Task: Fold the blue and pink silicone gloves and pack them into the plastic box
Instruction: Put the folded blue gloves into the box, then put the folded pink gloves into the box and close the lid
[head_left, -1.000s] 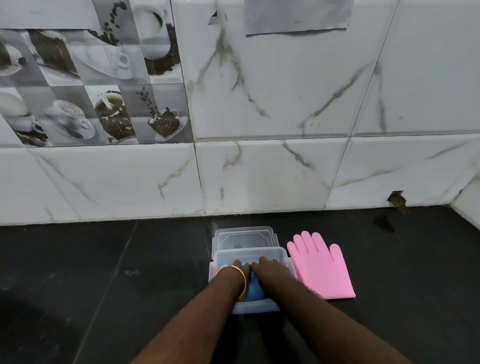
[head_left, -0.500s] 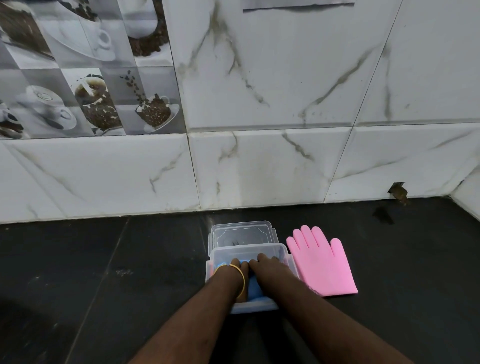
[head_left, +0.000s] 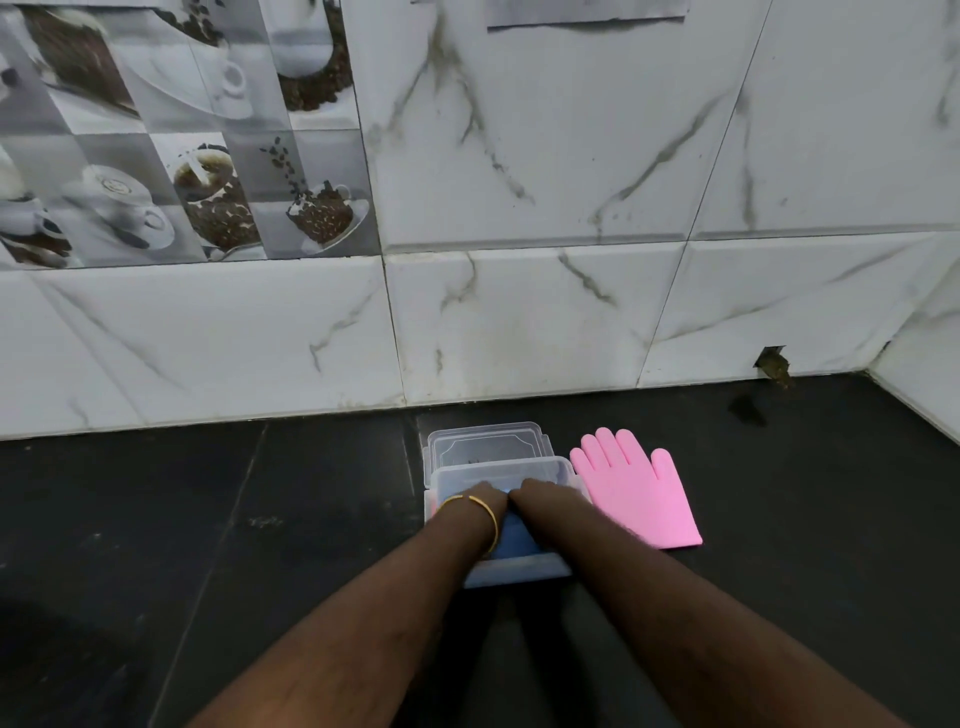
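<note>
Counting, left to right: one dark counter (head_left: 156, 545), one bangle (head_left: 485, 512), one left hand (head_left: 480, 501), one plastic box (head_left: 519, 574), one lid (head_left: 488, 441), one blue glove (head_left: 517, 538), one right hand (head_left: 548, 501), one pink glove (head_left: 636, 491). Two gloves in all, two hands, two bare forearms entering from the near edge.

Left of the box: broad bare dark surface, running back to the wall tiles (head_left: 208, 338); ample room on that side.

Centre: left hand and right hand both down inside the plastic box, side by side, almost touching, pressing on the blue glove. Fingers hidden behind the knuckles and the box wall; curled or flat, cannot tell for either hand. Bangle sits on the left wrist. Blue glove lies within the box, showing between the two wrists and through the near wall. Lid lies flat just behind the box, touching or nearly touching its far rim, near the foot of the wall.

Right of the box: pink glove flat on the counter, unfolded, fingers pointing toward the wall, its left edge close against the box's right side. Beyond it, more bare counter, ending at a side wall in the far right corner. Small hole (head_left: 774, 364) in the tiles at counter level, well apart from the glove.
</note>
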